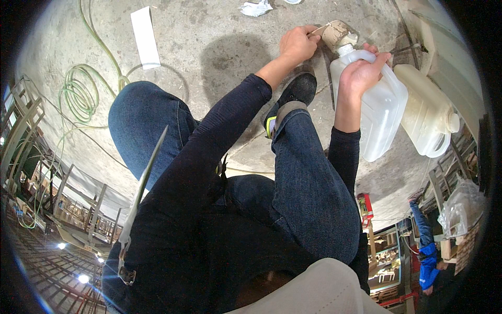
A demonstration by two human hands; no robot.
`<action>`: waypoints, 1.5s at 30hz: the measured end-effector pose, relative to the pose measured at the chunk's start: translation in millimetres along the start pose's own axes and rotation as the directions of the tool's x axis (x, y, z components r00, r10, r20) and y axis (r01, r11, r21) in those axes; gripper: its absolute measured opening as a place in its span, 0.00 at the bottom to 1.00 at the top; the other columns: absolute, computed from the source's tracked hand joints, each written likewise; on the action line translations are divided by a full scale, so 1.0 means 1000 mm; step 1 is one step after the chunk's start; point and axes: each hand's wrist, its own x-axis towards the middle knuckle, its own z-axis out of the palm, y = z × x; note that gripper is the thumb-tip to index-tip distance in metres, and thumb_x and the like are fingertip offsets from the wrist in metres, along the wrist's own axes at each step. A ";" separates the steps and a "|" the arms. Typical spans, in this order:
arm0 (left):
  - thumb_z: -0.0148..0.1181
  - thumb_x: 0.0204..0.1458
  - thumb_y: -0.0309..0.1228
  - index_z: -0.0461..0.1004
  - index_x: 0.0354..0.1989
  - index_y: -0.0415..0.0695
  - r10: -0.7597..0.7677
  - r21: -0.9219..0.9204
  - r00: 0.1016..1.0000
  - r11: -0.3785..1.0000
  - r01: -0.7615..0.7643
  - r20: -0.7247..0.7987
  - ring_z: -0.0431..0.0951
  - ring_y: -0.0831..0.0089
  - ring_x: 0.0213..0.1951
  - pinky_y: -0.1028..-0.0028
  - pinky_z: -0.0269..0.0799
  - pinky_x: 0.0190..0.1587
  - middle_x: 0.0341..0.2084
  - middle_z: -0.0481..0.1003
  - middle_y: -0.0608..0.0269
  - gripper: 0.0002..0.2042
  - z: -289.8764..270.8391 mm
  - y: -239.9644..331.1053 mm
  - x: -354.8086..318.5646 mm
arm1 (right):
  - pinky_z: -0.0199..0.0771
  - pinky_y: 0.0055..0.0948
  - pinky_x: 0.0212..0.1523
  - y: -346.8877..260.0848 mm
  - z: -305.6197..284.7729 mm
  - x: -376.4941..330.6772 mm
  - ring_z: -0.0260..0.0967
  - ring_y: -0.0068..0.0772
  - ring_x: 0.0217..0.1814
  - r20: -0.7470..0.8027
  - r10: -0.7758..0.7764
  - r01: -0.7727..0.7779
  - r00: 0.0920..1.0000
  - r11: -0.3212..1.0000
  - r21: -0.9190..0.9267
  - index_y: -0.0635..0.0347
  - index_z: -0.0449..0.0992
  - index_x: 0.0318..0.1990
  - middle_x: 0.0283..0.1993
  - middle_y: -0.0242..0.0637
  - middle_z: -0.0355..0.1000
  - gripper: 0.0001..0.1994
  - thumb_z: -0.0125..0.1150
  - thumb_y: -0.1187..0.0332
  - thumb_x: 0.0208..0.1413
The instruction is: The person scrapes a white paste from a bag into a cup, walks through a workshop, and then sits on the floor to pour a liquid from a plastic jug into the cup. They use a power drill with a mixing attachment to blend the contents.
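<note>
Down on the concrete floor, seen from our head camera, we crouch with both knees bent, jeans and dark sleeves filling the middle of the view, and one black shoe planted just below our hands. Our right hand is wrapped around the handle of a translucent white jug, fingers closed tight on it, and the jug is tipped so its neck points up toward a small tan cup that sits at the spout. Our left hand is closed too, pinching a thin stick whose far end reaches into the cup. We cannot tell whether the cup stands on the floor or leans against the jug. Just beside the held jug, to its right, a second jug of cream colour lies on its side, its cap toward the right, touching or nearly touching the first. Farther out on the floor, a white strip lies flat at upper left, a green hose is coiled near our left knee, and a crumpled white rag rests at the top edge. Another person in blue shows at lower right, well apart from us.
</note>
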 end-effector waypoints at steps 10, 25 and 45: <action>0.59 0.51 0.45 0.78 0.48 0.57 0.003 0.004 1.000 1.000 -0.003 -0.014 0.80 0.56 0.41 0.62 0.74 0.45 0.36 0.80 0.55 0.17 0.000 0.000 0.000 | 0.64 0.34 0.52 -0.004 0.004 -0.004 0.66 0.33 0.43 -0.005 0.024 -0.024 1.000 1.000 -0.001 0.62 0.63 0.38 0.36 0.36 0.66 0.14 0.46 0.59 0.67; 0.59 0.51 0.44 0.79 0.48 0.57 0.021 0.013 1.000 1.000 -0.021 -0.004 0.80 0.56 0.40 0.62 0.74 0.44 0.36 0.80 0.55 0.16 -0.003 0.002 0.001 | 0.61 0.35 0.55 0.000 -0.001 0.001 0.64 0.31 0.44 0.019 0.011 -0.010 1.000 1.000 -0.027 0.60 0.61 0.39 0.35 0.36 0.67 0.11 0.48 0.61 0.67; 0.59 0.51 0.44 0.79 0.48 0.59 0.009 0.017 0.999 1.000 -0.010 0.036 0.80 0.55 0.41 0.62 0.74 0.46 0.37 0.80 0.55 0.16 -0.002 -0.002 0.006 | 0.62 0.36 0.56 -0.002 -0.006 0.006 0.65 0.36 0.45 0.026 0.054 -0.055 0.998 0.998 0.006 0.61 0.62 0.37 0.37 0.37 0.66 0.12 0.47 0.60 0.67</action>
